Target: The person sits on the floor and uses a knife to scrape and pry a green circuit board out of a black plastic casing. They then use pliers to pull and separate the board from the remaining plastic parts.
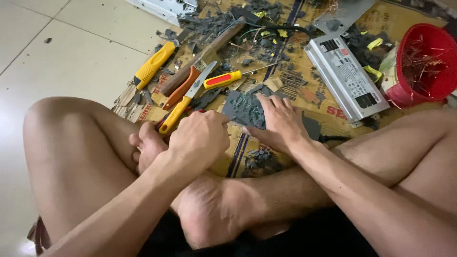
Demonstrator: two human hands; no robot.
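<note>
Board (245, 109): dark grey slab, laid flat on cardboard (285, 81) before the crossed legs; pinned under the right hand (278, 121), fingers spread, apparently to steady it. Left hand (200, 138): fisted around a tool, mostly hidden, at the board's near edge. Bucket (419, 62): red, upper right, well apart; thin wire scraps are held inside.

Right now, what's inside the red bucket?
The red bucket holds a tangle of thin copper-coloured wire scraps, piled against its inner wall. Whatever lies beneath them, including the bucket's bottom, is covered. Its right side is cut off by the picture's edge.
</note>
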